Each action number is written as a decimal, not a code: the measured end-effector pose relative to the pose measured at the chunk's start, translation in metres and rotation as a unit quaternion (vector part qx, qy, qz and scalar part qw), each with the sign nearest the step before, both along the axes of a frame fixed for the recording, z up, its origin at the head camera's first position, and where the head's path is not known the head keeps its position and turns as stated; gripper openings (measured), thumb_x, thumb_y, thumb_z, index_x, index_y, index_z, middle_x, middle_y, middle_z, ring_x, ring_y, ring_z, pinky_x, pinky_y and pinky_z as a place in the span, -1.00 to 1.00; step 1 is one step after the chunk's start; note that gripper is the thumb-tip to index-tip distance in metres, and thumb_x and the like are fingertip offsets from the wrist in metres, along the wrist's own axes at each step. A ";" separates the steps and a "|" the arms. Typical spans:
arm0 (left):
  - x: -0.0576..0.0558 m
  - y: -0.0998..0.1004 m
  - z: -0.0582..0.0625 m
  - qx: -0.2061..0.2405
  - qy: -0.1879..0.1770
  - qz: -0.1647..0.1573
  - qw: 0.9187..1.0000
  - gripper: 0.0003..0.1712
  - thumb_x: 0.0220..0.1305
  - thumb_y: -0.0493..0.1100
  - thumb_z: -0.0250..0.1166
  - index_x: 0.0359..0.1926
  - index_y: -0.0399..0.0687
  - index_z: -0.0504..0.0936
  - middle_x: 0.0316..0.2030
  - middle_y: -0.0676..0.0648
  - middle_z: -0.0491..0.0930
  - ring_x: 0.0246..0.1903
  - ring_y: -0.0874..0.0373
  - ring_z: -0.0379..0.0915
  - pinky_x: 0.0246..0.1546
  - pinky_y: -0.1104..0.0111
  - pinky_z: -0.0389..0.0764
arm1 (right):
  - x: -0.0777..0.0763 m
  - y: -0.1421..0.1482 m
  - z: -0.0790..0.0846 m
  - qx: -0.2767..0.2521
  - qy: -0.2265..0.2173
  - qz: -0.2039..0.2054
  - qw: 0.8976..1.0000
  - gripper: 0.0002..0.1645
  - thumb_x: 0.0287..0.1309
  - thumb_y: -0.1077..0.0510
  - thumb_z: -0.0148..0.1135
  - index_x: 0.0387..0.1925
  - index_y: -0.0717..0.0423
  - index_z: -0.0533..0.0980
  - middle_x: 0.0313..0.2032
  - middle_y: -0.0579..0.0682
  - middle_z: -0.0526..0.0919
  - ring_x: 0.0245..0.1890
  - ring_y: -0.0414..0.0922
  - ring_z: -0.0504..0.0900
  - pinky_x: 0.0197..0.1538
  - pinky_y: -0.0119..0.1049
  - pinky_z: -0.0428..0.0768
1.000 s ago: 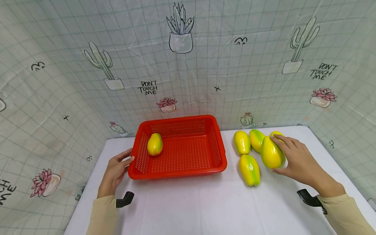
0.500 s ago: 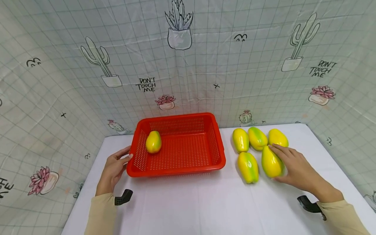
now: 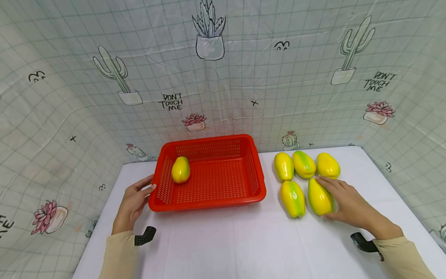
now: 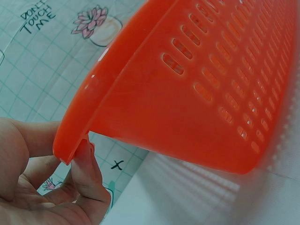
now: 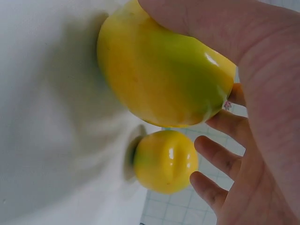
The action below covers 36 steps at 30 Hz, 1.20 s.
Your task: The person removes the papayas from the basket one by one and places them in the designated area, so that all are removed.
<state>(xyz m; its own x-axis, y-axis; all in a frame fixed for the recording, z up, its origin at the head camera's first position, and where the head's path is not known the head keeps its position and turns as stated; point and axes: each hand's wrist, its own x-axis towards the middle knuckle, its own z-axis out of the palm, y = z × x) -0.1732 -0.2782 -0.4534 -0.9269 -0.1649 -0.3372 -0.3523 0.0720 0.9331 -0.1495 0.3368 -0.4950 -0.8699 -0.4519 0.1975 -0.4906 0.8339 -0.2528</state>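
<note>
A red plastic basket [image 3: 209, 201] stands on the table at left of centre, with one yellow-green papaya [image 3: 180, 170] inside at its left end. My left hand [image 3: 132, 203] pinches the basket's left rim; the left wrist view shows the rim [image 4: 82, 110] between thumb and fingers. On the right, my right hand [image 3: 352, 203] holds a papaya [image 3: 318, 197] low at the table, thumb on the near side, fingertips on the far side. Part of this papaya is covered by the hand. In the right wrist view the papaya [image 5: 159, 70] sits against the thumb, with some fingers spread away.
Several other papayas lie close by: one [image 3: 293, 199] left of the held one, and a back row of one [image 3: 283, 166], another [image 3: 304, 164] and a third [image 3: 328, 166]. White cloth covers the table [image 3: 223, 244]. A patterned curtain [image 3: 237, 77] hangs behind and at both sides.
My right hand has brought the papaya down and toward me, away from the back-right papaya, which is now uncovered. The left hand stays on the basket rim. The head view has shifted slightly.
</note>
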 end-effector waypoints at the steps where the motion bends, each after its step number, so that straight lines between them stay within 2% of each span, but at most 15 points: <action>1: 0.000 0.000 0.000 0.000 0.000 0.001 1.000 -0.32 0.61 -0.28 0.12 0.64 -0.19 0.18 0.60 -0.27 0.11 0.27 0.04 0.33 -0.08 0.61 0.63 | 0.000 0.000 -0.001 -0.003 -0.002 0.002 1.000 0.35 -0.35 -0.02 0.85 0.46 0.34 0.33 0.41 0.36 0.39 0.27 0.43 0.40 0.18 0.47 0.39; 7: 0.001 -0.002 -0.002 0.001 -0.002 0.000 1.000 -0.32 0.62 -0.27 0.12 0.64 -0.18 0.19 0.60 -0.27 0.11 0.26 0.04 0.33 -0.07 0.61 0.64 | -0.003 -0.001 -0.005 -0.017 0.003 0.012 1.000 0.34 -0.34 -0.04 0.84 0.46 0.35 0.34 0.41 0.36 0.39 0.26 0.42 0.40 0.18 0.46 0.39; 14: 0.001 -0.003 -0.002 0.003 -0.002 0.000 1.000 -0.32 0.62 -0.27 0.12 0.64 -0.17 0.19 0.60 -0.27 0.11 0.26 0.05 0.33 -0.06 0.60 0.64 | -0.008 -0.006 -0.002 -0.017 -0.027 0.007 0.999 0.31 -0.23 -0.08 0.80 0.47 0.37 0.32 0.44 0.39 0.35 0.32 0.42 0.37 0.24 0.47 0.36; 21: 0.001 -0.002 -0.002 0.000 0.000 0.001 1.000 -0.32 0.61 -0.26 0.14 0.63 -0.18 0.21 0.59 -0.27 0.13 0.19 0.12 0.38 -0.05 0.59 0.64 | -0.012 -0.006 -0.005 -0.020 -0.004 0.026 0.999 0.25 -0.22 -0.09 0.78 0.44 0.36 0.37 0.42 0.37 0.39 0.35 0.37 0.35 0.25 0.44 0.32; 26: 0.001 -0.002 -0.002 0.002 0.002 -0.001 1.000 -0.33 0.61 -0.27 0.14 0.63 -0.19 0.21 0.58 -0.27 0.14 0.16 0.15 0.39 -0.05 0.60 0.64 | -0.013 -0.007 -0.005 -0.023 -0.004 0.029 0.999 0.23 -0.20 -0.08 0.77 0.44 0.34 0.37 0.42 0.37 0.37 0.36 0.35 0.31 0.27 0.44 0.23; 36: 0.001 -0.002 -0.001 0.005 0.005 -0.001 1.000 -0.33 0.61 -0.28 0.13 0.63 -0.21 0.21 0.57 -0.27 0.14 0.14 0.15 0.40 -0.06 0.59 0.64 | -0.013 -0.009 0.002 -0.013 -0.001 0.029 0.999 0.23 -0.21 -0.09 0.78 0.44 0.31 0.38 0.41 0.34 0.39 0.36 0.33 0.34 0.27 0.43 0.27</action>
